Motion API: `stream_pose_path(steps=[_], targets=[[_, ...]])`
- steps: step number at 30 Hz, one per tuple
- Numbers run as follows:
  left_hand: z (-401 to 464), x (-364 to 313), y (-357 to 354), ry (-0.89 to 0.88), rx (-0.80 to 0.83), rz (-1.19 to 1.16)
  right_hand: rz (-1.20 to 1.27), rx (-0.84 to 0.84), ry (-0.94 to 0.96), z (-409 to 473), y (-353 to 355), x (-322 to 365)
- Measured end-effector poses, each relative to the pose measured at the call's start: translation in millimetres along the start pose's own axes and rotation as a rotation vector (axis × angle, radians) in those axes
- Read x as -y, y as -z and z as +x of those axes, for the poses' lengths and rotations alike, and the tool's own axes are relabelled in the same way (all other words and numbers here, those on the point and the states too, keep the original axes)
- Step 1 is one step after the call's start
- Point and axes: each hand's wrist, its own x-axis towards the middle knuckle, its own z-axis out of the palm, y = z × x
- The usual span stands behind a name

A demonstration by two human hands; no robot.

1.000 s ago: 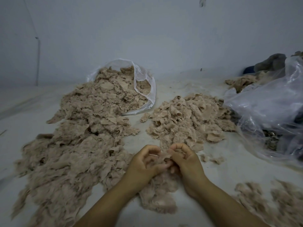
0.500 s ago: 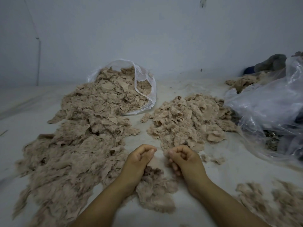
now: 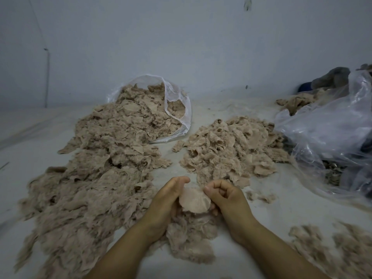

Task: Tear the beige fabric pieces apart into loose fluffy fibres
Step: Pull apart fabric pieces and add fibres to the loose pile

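Note:
A flat beige fabric piece (image 3: 194,200) is stretched between my two hands. My left hand (image 3: 168,200) grips its left edge, and my right hand (image 3: 227,198) pinches its right edge between thumb and curled fingers. Below the hands lies a small heap of torn fluffy fibres (image 3: 191,238). Just beyond them is a pile of whole fabric pieces (image 3: 231,150). A long spread of beige fabric and fluff (image 3: 96,178) runs down the left side.
A clear plastic bag (image 3: 177,109) full of fabric lies open at the back. A larger crumpled plastic bag (image 3: 332,137) fills the right side, with dark cloth (image 3: 330,77) behind it. More fluff (image 3: 332,252) lies at the lower right. A pale wall stands behind.
My hands dropped the shredded tuft onto the heap, parted, then came together on a fresh flat fabric piece now held between them.

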Motion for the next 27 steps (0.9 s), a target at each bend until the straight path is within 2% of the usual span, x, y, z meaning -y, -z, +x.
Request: stream_pose_path(steps=[5,7,10,11,13,16,18,20,22,23,24,25,27], targets=[[3,2,4,-0.004,-0.054,0.095,0.058,-0.088,0.063,3,6,12],[2,1,10,-0.016,0.032,0.244,0.174,-0.103,0.083,6,19,24],[-4,-1,18,0.023,0.307,0.667,0.245,0.11,0.039,6,47,38],[-4,0,18,0.019,0.344,0.775,0.204,0.183,-0.003,4,54,40],[-5,3,16,-0.049,0.304,0.897,0.128,0.24,-0.078,1,63,38],[-3,4,11,-0.104,0.219,0.849,0.121,0.248,-0.114,3,63,39],[-2,2,9,-0.106,0.136,0.712,0.122,0.175,-0.041,12,58,46],[-2,1,9,-0.115,0.045,0.598,0.084,-0.067,0.082,26,54,55],[-1,0,9,-0.126,-0.036,0.553,-0.107,-0.386,0.152,35,53,52],[0,0,10,-0.129,-0.074,0.541,-0.25,-0.487,0.176,35,53,44],[1,1,11,-0.128,-0.111,0.525,-0.393,-0.495,0.216,31,51,34],[2,1,12,-0.127,-0.143,0.512,-0.511,-0.404,0.272,23,47,23],[3,1,13,-0.127,-0.169,0.513,-0.775,-0.038,0.39,8,38,6]])
